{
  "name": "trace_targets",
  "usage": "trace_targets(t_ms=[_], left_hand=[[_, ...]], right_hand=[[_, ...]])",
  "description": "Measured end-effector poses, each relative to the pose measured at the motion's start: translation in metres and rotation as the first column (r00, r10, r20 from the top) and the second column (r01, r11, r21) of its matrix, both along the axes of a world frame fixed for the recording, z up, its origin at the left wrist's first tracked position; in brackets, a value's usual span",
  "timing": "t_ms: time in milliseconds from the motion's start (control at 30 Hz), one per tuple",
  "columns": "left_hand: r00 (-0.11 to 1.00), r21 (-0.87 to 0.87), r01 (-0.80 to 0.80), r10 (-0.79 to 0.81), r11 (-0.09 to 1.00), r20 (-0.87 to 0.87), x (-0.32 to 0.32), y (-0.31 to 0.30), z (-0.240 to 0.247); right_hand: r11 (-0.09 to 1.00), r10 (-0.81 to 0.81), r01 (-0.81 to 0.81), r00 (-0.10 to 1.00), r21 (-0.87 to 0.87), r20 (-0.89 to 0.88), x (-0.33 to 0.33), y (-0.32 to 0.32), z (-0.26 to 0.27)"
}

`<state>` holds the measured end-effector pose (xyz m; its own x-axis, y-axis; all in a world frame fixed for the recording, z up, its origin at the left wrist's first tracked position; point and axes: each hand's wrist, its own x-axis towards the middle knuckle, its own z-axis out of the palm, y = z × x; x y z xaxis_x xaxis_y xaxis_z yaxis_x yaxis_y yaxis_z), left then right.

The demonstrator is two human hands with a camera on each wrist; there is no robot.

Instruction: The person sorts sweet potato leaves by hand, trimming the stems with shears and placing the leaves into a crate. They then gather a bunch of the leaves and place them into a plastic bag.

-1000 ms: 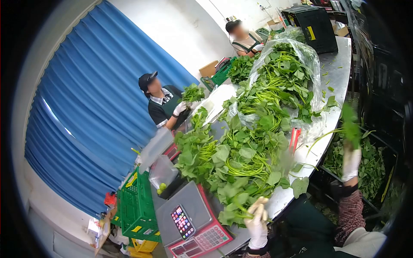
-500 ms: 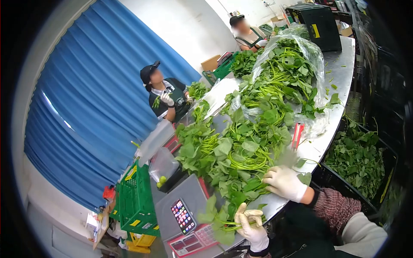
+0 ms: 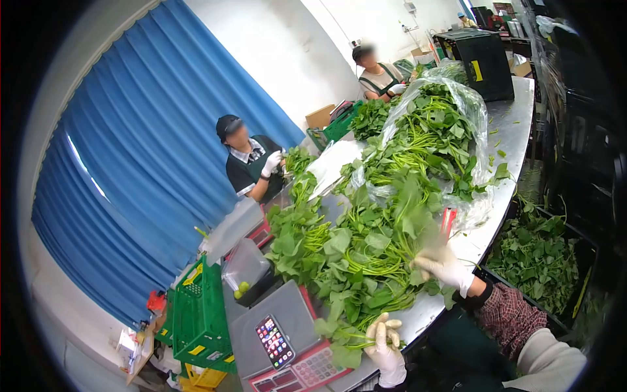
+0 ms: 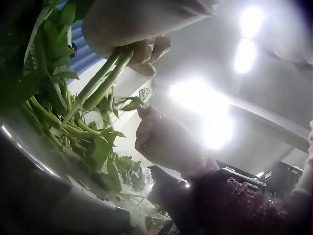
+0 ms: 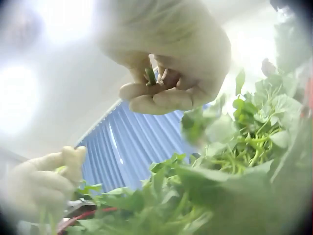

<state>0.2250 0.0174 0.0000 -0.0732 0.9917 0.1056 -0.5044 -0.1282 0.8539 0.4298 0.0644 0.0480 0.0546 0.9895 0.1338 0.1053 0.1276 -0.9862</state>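
Note:
My gloved left hand (image 3: 386, 356) grips a small bunch of leafy green stems (image 3: 351, 338) at the table's near edge, beside the scale. In the left wrist view those stems (image 4: 105, 81) stick out from under its curled fingers. The gloved right hand (image 3: 449, 269) is at the near side of the big heap of leafy greens (image 3: 372, 242). A cut green stem (image 5: 150, 76) shows pinched between its fingers in the right wrist view. Blurred leaves (image 3: 418, 219) rise just beyond this hand in the head view.
A red-edged scale (image 3: 307, 366) carries a phone (image 3: 275, 342). Right of the table, a black crate (image 3: 581, 287) holds more greens. A red tool (image 3: 448, 222) lies near the plastic bag (image 3: 482, 124). Green crates (image 3: 202, 320) stand at left; two people work across the table.
The right hand has come from over the black crate, where it held a leafy piece, to the heap, and now holds another stem. My left hand stays near the table edge with its bunch.

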Motion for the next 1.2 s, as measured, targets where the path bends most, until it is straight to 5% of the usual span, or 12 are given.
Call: trace_targets(t_ms=[133, 233, 300, 500, 567, 600, 767, 833, 933, 1033, 1100, 1200], left_hand=[[0.99, -0.088, 0.125, -0.13, 0.988, -0.052, 0.011, 0.011, 0.002], [0.985, -0.123, 0.14, -0.151, 0.983, -0.086, 0.023, 0.013, 0.015], [0.979, -0.148, 0.154, -0.171, 0.977, -0.111, 0.027, 0.013, 0.011], [0.954, -0.113, 0.136, -0.161, 0.984, -0.251, 0.031, 0.013, -0.009], [0.979, -0.134, 0.082, -0.105, 0.988, -0.177, 0.035, 0.01, -0.005], [0.978, -0.135, 0.082, -0.106, 0.987, -0.179, 0.036, 0.009, -0.004], [0.978, -0.119, 0.175, -0.187, 0.977, -0.092, 0.043, 0.0, 0.0], [0.975, -0.124, 0.19, -0.201, 0.974, -0.09, 0.042, -0.002, 0.003], [0.982, -0.115, 0.172, -0.18, 0.978, -0.061, 0.029, 0.003, 0.008], [0.944, -0.107, 0.321, -0.327, 0.941, -0.047, 0.028, 0.001, 0.002], [0.926, -0.111, 0.365, -0.373, 0.924, -0.056, 0.032, 0.0, 0.0], [0.875, -0.1, 0.46, -0.47, 0.882, -0.117, 0.031, -0.001, -0.003]], right_hand=[[0.992, 0.115, -0.12, 0.978, -0.022, -0.172, -0.016, -0.025, -0.012], [0.993, 0.088, -0.097, 0.989, 0.07, 0.122, -0.029, -0.038, -0.035], [0.89, -0.174, -0.054, 0.878, 0.453, 0.446, -0.036, -0.043, -0.04], [0.927, -0.204, -0.054, 0.758, 0.372, 0.62, -0.043, -0.064, -0.046], [0.895, -0.274, 0.159, 0.933, 0.417, 0.232, -0.043, -0.064, -0.062], [0.973, -0.166, 0.146, 0.981, 0.18, 0.102, -0.039, -0.071, -0.055], [0.885, -0.332, 0.371, 0.927, 0.282, -0.178, -0.033, -0.083, -0.054], [0.773, -0.553, 0.633, 0.707, 0.047, -0.441, -0.01, -0.082, -0.06], [0.734, -0.314, 0.678, 0.29, -0.038, -0.904, 0.061, -0.067, -0.075], [0.854, -0.332, 0.516, 0.447, -0.064, -0.831, 0.045, -0.068, -0.057], [0.993, -0.11, 0.115, 0.893, -0.014, -0.436, 0.015, -0.075, -0.027], [0.983, 0.143, -0.118, 0.972, 0.138, -0.185, -0.017, -0.058, -0.034]])
